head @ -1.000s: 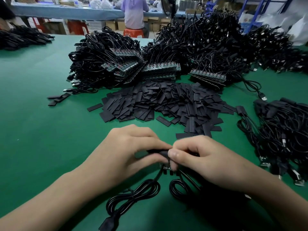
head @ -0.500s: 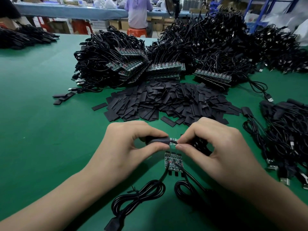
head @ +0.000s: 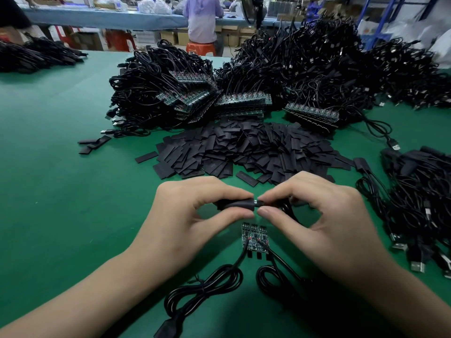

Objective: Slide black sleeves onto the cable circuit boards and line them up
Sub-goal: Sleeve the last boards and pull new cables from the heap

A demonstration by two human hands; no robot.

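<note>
We find ourselves on a factory assembly floor, a workshop for cable electronics. Our green tabletop [head: 48,191] carries heaps of bundled black cables [head: 317,69], many ending in rows of small circuit boards [head: 244,100], with a loose pile of cut black sleeves [head: 244,147] before them. Behind, we see a second tabletop [head: 97,18] under a blue cover, a person [head: 202,18] seated at it on an orange stool [head: 200,48], cardboard boxes [head: 170,37] stacked below, and a blue metal rack [head: 388,11] far right.

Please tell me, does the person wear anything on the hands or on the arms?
No. The left hand and the right hand are bare: no gloves, rings or watch show. Both forearms are uncovered down to the picture's edge, with no sleeve in view. The nails that show are short and unpainted.
</note>
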